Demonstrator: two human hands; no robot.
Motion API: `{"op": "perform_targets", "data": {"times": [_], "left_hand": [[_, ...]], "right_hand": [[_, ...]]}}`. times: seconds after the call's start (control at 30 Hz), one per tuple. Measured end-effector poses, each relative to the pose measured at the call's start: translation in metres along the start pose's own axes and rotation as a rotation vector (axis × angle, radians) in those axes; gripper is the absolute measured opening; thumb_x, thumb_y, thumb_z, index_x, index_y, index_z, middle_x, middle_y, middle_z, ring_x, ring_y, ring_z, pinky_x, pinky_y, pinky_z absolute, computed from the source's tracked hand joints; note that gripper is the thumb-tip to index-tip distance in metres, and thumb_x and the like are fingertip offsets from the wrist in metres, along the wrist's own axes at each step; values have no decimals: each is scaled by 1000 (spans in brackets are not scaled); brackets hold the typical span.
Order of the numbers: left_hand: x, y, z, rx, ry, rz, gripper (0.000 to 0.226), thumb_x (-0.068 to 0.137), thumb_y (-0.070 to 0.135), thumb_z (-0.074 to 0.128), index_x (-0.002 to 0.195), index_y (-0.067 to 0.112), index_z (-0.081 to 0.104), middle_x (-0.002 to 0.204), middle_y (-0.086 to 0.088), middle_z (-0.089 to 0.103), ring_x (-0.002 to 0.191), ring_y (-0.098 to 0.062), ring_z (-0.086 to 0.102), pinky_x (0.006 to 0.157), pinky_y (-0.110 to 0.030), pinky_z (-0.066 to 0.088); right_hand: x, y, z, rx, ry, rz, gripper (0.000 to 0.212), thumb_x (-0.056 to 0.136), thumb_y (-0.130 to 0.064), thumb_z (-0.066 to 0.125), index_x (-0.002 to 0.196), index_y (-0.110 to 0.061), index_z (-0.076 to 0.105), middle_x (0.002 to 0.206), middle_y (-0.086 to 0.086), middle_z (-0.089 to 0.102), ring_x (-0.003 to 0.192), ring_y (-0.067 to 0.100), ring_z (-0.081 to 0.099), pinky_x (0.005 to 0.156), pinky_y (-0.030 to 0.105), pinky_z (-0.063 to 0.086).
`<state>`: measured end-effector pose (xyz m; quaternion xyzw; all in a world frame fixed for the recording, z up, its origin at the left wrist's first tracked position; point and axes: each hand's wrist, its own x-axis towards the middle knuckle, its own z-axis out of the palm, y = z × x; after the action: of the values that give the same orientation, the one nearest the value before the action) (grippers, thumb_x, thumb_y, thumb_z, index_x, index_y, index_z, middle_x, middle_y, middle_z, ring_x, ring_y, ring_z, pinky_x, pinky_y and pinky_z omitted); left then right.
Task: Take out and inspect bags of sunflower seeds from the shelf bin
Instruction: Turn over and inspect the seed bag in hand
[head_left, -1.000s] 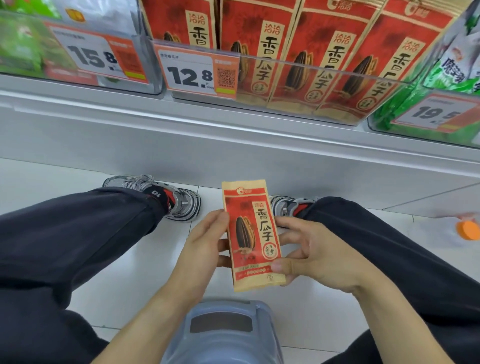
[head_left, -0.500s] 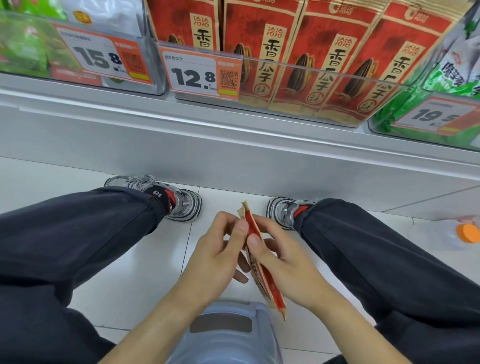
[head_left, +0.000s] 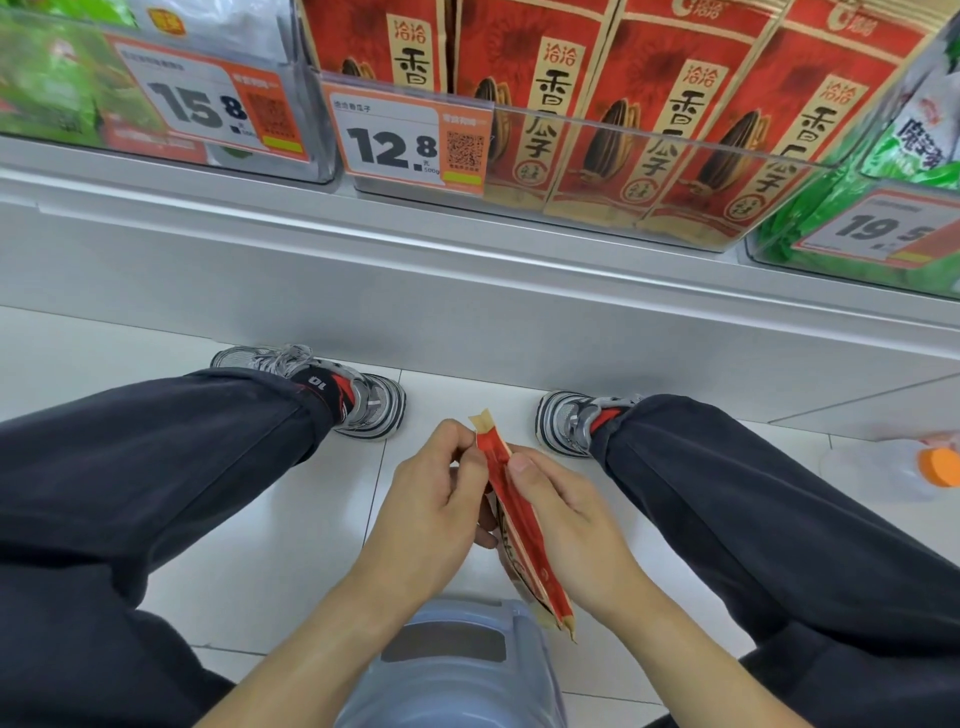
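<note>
A red and tan bag of sunflower seeds (head_left: 522, 530) is turned edge-on between my knees, low over the floor. My left hand (head_left: 436, 504) pinches its upper edge with thumb and fingers. My right hand (head_left: 566, 525) grips the bag's right side, thumb on the top edge. Above, a clear shelf bin (head_left: 623, 150) holds several more of the same red bags (head_left: 670, 104) standing upright, behind a 12.8 price tag (head_left: 410, 140).
Clear bins of green packets sit left (head_left: 62, 88) and right (head_left: 883, 208) of the red bags on the grey shelf (head_left: 415, 275). A grey-blue stool (head_left: 452, 670) shows beneath my arms. An orange-capped bottle (head_left: 914, 467) lies on the white floor at right.
The bag has turned from face-up to edge-on between my hands. Since half a second ago it has barely moved.
</note>
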<state>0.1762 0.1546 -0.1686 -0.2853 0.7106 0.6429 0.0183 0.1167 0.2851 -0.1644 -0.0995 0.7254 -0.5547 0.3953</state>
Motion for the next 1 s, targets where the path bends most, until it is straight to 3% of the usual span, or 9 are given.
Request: {"op": "perform_targets", "data": {"times": [0.1, 0.2, 0.33, 0.5, 0.6, 0.73, 0.87, 0.93, 1.0], "left_hand": [[1, -1, 0, -20, 6, -15, 20, 105, 10, 44, 87, 4, 52, 59, 0, 60, 60, -27, 64, 53, -35, 59], [2, -2, 0, -40, 11, -28, 19, 105, 10, 45, 89, 4, 53, 62, 1, 64, 59, -20, 65, 55, -39, 61], [1, -1, -3, -25, -47, -20, 16, 103, 21, 52, 91, 13, 57, 73, 4, 66, 70, -23, 67, 63, -49, 62], [-10, 3, -4, 261, -336, -6, 35, 87, 59, 61, 85, 24, 57, 76, -3, 68, 68, -27, 67, 66, -49, 59], [-15, 3, 1, 312, -423, -21, 32, 93, 54, 60, 86, 23, 59, 77, -5, 70, 68, -29, 66, 68, -45, 58], [-13, 2, 1, 191, -440, -21, 26, 98, 47, 58, 88, 23, 61, 83, 4, 72, 78, -22, 68, 67, -43, 62], [-8, -4, -2, 130, -390, -11, 23, 104, 34, 51, 88, 20, 59, 81, 1, 70, 77, -18, 69, 71, -45, 63], [-6, -5, -3, 93, -357, -2, 26, 108, 28, 44, 91, 14, 58, 83, -1, 70, 77, -21, 70, 73, -47, 62], [-3, -6, -5, 100, -315, 18, 28, 109, 27, 40, 93, 13, 57, 84, -2, 70, 76, -23, 70, 73, -47, 62]], "right_hand": [[1, -1, 1, 20, 22, 24, 39, 110, -29, 37, 91, -29, 72, 76, 3, 65, 69, 18, 57, 68, 37, 49], [1, 0, 2, 34, 44, 28, 35, 109, -29, 41, 95, -23, 73, 76, 1, 66, 65, 17, 56, 63, 32, 47], [3, 0, -1, 29, 162, -6, 23, 105, -26, 50, 108, -23, 73, 90, -8, 74, 78, 5, 67, 72, 18, 52], [6, -3, -10, 135, 358, 28, 23, 101, -37, 54, 105, -20, 69, 97, 3, 74, 89, 25, 70, 81, 41, 59], [6, -2, -12, 182, 446, 75, 40, 90, -56, 55, 110, -21, 63, 107, 3, 72, 98, 22, 71, 85, 42, 61], [6, 1, -11, 294, 481, 111, 62, 77, -63, 58, 115, -15, 56, 108, 6, 68, 88, 10, 70, 74, 27, 58], [9, 2, -13, 332, 468, 145, 81, 70, -71, 77, 118, -10, 55, 118, 16, 66, 108, 28, 69, 96, 47, 57], [10, 5, -20, 437, 359, 196, 90, 57, -56, 94, 127, -17, 53, 130, 15, 62, 117, 28, 66, 97, 45, 55], [10, 6, -24, 546, 214, 245, 92, 57, -26, 95, 137, -24, 49, 138, 9, 57, 121, 23, 64, 90, 35, 56]]}}
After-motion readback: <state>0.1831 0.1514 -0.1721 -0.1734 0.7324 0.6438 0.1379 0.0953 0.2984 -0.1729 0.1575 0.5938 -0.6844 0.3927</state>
